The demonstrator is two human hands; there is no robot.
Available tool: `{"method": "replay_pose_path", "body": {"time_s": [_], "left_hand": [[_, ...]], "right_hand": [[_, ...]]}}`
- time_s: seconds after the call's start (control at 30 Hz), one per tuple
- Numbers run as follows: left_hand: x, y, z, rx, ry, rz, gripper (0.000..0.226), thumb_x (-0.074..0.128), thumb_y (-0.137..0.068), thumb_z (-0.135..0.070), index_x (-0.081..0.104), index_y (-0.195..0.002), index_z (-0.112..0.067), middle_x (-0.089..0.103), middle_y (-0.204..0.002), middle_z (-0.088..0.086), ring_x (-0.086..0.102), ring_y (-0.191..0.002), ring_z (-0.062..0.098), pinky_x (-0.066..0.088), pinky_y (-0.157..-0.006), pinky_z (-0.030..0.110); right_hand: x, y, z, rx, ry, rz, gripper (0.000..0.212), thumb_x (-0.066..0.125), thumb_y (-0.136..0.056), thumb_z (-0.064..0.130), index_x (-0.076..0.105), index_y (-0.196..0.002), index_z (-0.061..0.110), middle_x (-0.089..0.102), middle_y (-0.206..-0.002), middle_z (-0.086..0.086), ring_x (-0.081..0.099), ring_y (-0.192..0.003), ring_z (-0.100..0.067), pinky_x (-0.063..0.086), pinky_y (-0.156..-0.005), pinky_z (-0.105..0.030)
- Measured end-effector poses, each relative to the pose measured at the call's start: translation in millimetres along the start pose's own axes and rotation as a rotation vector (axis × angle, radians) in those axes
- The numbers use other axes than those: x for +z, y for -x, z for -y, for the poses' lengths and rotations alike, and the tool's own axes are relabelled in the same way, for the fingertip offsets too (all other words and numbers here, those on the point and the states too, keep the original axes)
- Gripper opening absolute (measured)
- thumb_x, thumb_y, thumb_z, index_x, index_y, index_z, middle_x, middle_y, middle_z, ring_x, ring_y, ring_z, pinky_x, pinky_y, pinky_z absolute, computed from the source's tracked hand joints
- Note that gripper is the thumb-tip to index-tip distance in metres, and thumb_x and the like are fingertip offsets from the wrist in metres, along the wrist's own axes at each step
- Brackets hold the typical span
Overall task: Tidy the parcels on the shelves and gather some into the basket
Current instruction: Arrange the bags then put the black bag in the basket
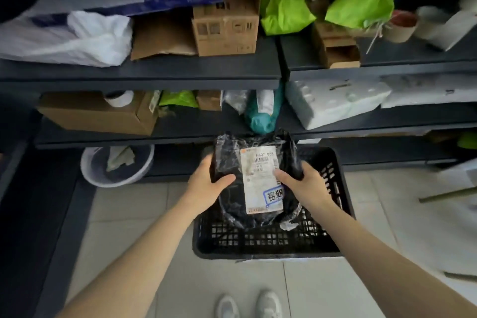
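I hold a black plastic-wrapped parcel [232, 201] with a white shipping label above the black lattice basket [268, 242] on the floor. My left hand [209, 183] grips its left edge, thumb on top. My right hand [299, 183] grips its right edge, thumb on the label. The basket shows only its mesh bottom beneath the parcel. Behind it stand dark shelves [144, 77] with cardboard boxes [227, 26], green bags [284, 10], a white bag [85, 39] and a teal parcel [263, 116].
White foam blocks [333, 103] lie on the right middle shelf. A round basin [116, 165] with paper in it sits on the floor at the left under the shelf. A cardboard tube [449, 195] lies at the right. My shoes [247, 304] stand on the tiled floor.
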State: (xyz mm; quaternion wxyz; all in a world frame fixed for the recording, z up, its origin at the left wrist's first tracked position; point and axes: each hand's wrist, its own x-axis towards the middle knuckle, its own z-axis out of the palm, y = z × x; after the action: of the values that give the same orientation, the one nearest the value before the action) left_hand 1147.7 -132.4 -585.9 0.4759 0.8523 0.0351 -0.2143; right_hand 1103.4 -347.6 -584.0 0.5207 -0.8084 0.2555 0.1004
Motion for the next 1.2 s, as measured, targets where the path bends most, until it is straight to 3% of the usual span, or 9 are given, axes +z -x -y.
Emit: {"method": "replay_pose_path", "body": {"time_s": [0.07, 0.2, 0.33, 0.5, 0.67, 0.83, 1.03, 1.1, 1.2], "left_hand": [[14, -19, 23, -0.044, -0.003, 0.011, 0.063, 0.069, -0.085, -0.022, 0.038, -0.139, -0.016, 0.051, -0.134, -0.001, 0.047, -0.125, 0.018, 0.038, -0.105, 0.034], [37, -48, 69, -0.097, -0.096, 0.074, 0.070, 0.066, -0.087, -0.028, 0.030, -0.145, -0.015, 0.044, -0.142, 0.001, 0.041, -0.130, 0.020, 0.034, -0.108, 0.032], [42, -66, 115, -0.150, -0.238, -0.006, 0.065, 0.060, -0.089, -0.037, 0.033, -0.145, -0.018, 0.043, -0.144, 0.003, 0.042, -0.130, 0.022, 0.035, -0.108, 0.036], [49, -67, 161, -0.221, -0.294, -0.082, 0.055, 0.061, -0.090, -0.022, 0.041, -0.140, -0.018, 0.050, -0.135, 0.004, 0.050, -0.121, 0.019, 0.033, -0.095, 0.019], [52, -64, 183, -0.166, -0.331, -0.109, 0.071, 0.054, -0.090, -0.001, 0.024, -0.148, -0.028, 0.047, -0.140, 0.000, 0.047, -0.126, 0.016, 0.028, -0.095, 0.012], [49, -69, 192, -0.199, -0.339, -0.087, 0.075, 0.058, -0.090, -0.004, 0.020, -0.149, -0.030, 0.056, -0.133, -0.002, 0.054, -0.120, 0.014, 0.038, -0.104, 0.023], [49, -71, 198, -0.227, -0.283, -0.119, 0.076, 0.061, -0.089, -0.004, 0.022, -0.148, -0.032, 0.059, -0.129, -0.003, 0.058, -0.114, 0.013, 0.043, -0.103, 0.027], [48, -71, 197, -0.224, -0.272, -0.119, 0.075, 0.060, -0.089, -0.003, 0.022, -0.148, -0.030, 0.058, -0.129, -0.003, 0.057, -0.115, 0.014, 0.041, -0.104, 0.026], [49, -71, 196, -0.230, -0.266, -0.107, 0.075, 0.059, -0.090, -0.003, 0.021, -0.149, -0.029, 0.058, -0.130, -0.002, 0.056, -0.117, 0.015, 0.037, -0.102, 0.022]], "right_hand": [[17, -27, -26, 0.061, -0.040, -0.010, 0.009, 0.071, -0.084, 0.027, 0.064, -0.082, 0.021, 0.070, -0.086, 0.000, 0.066, -0.080, -0.014, 0.052, -0.071, -0.029], [54, -71, -79, 0.215, -0.039, -0.068, 0.016, 0.072, -0.083, 0.021, 0.064, -0.072, 0.013, 0.070, -0.083, -0.010, 0.066, -0.080, -0.027, 0.054, -0.071, -0.038], [87, -97, -125, 0.329, 0.065, -0.088, 0.019, 0.074, -0.081, 0.025, 0.067, -0.080, 0.008, 0.067, -0.083, -0.012, 0.064, -0.079, -0.027, 0.052, -0.071, -0.037], [116, -116, -177, 0.481, 0.265, -0.033, 0.034, 0.072, -0.082, 0.032, 0.068, -0.093, 0.000, 0.068, -0.095, -0.018, 0.064, -0.090, -0.034, 0.049, -0.070, -0.034], [143, -130, -195, 0.464, 0.420, 0.071, 0.033, 0.069, -0.085, 0.032, 0.068, -0.095, 0.000, 0.068, -0.099, -0.019, 0.064, -0.091, -0.033, 0.046, -0.070, -0.032], [174, -151, -198, 0.411, 0.513, 0.177, 0.030, 0.065, -0.087, 0.033, 0.066, -0.097, 0.004, 0.068, -0.101, -0.015, 0.064, -0.094, -0.030, 0.042, -0.068, -0.028], [204, -149, -224, 0.481, 0.390, 0.163, 0.033, 0.066, -0.087, 0.026, 0.067, -0.103, -0.002, 0.067, -0.101, -0.020, 0.064, -0.094, -0.032, 0.045, -0.071, -0.030], [203, -142, -228, 0.513, 0.246, 0.230, 0.038, 0.073, -0.079, 0.028, 0.068, -0.107, 0.002, 0.068, -0.097, -0.014, 0.064, -0.089, -0.028, 0.051, -0.078, -0.031], [205, -139, -236, 0.469, 0.263, 0.346, 0.082, 0.091, -0.043, 0.048, 0.063, -0.113, 0.017, 0.068, -0.107, -0.003, 0.065, -0.099, -0.022, 0.053, -0.089, -0.035]]}}
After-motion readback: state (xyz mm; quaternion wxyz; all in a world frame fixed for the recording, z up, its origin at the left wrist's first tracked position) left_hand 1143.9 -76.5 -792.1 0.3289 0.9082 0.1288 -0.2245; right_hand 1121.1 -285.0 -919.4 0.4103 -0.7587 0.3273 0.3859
